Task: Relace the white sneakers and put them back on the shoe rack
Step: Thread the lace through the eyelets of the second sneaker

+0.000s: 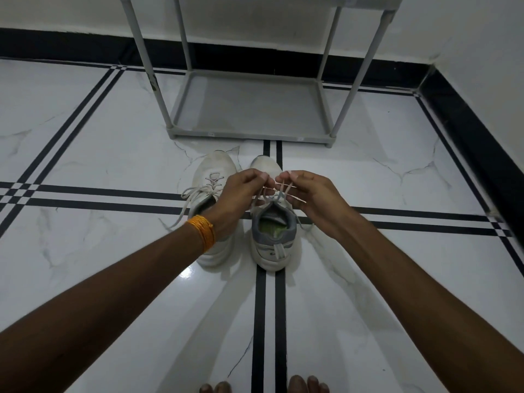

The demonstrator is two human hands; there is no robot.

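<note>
Two white sneakers stand side by side on the floor, toes pointing away from me. The left sneaker (212, 168) has its laces loose, trailing off to the left. The right sneaker (272, 245) shows a grey collar and a green insole. My left hand (241, 194) and my right hand (309, 194) meet above the right sneaker's tongue, each pinching a strand of its white lace (286, 192). My left forearm, with an orange thread band, hides the left sneaker's heel. The grey shoe rack (249, 109) stands just beyond the sneakers, its bottom shelf bare.
The floor is glossy white marble tile with black double stripes. A white wall with a black skirting runs behind the rack and along the right side. My bare toes (263, 387) show at the bottom edge.
</note>
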